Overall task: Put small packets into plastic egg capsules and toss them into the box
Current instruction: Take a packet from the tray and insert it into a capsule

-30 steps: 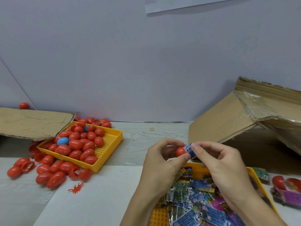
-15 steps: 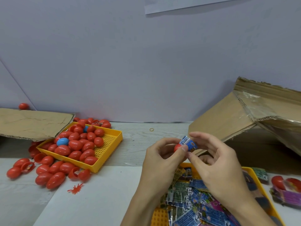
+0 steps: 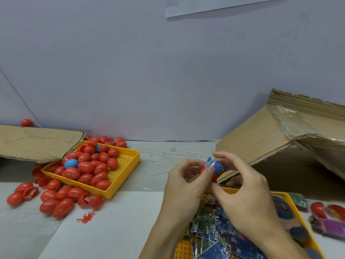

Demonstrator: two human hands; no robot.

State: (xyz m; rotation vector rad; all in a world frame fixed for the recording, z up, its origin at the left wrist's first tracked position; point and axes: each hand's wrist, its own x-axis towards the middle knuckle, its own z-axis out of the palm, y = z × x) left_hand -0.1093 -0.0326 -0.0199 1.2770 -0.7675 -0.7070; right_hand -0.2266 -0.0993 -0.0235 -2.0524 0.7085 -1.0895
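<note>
My left hand (image 3: pixel 186 181) holds a red egg capsule half (image 3: pixel 209 173) between thumb and fingers. A small blue packet (image 3: pixel 216 166) sticks out of that half, and my right hand (image 3: pixel 244 191) pinches and presses it with thumb and fingers. Below my hands a yellow tray (image 3: pixel 291 199) holds a pile of small packets (image 3: pixel 214 234). The cardboard box (image 3: pixel 261 135) lies on its side at the right, its opening facing the table.
A yellow tray (image 3: pixel 127 165) at the left holds several red capsules and two blue ones (image 3: pixel 71 163); more red capsules (image 3: pixel 56 200) lie loose in front of it. A cardboard flap (image 3: pixel 37 143) is at far left. Purple packets and red halves (image 3: pixel 326 215) sit at the right edge.
Both hands rose a little with the capsule half. My right hand shifted from pinching the packet's end to pressing it from above and the side.
</note>
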